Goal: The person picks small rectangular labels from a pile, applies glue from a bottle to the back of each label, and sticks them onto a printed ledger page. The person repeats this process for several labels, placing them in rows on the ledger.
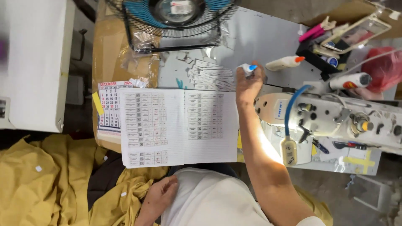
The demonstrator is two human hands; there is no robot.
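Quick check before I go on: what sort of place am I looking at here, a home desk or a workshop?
Most likely a garment sewing workshop. An industrial sewing machine sits by the right hand, which holds a small glue bottle. Mustard-yellow fabric is heaped near the left hand, and an open ledger carries rows of stuck-on labels.

The fan [173,19] at the top is cut off by the picture's upper edge, so only its lower cage shows. The right hand [248,86] wraps around a small bottle [248,68], hiding all but its blue-tipped cap. The labels stuck in the open notebook [180,125] are too small to make out, and the white cabinet [33,62] at far left is blurred.
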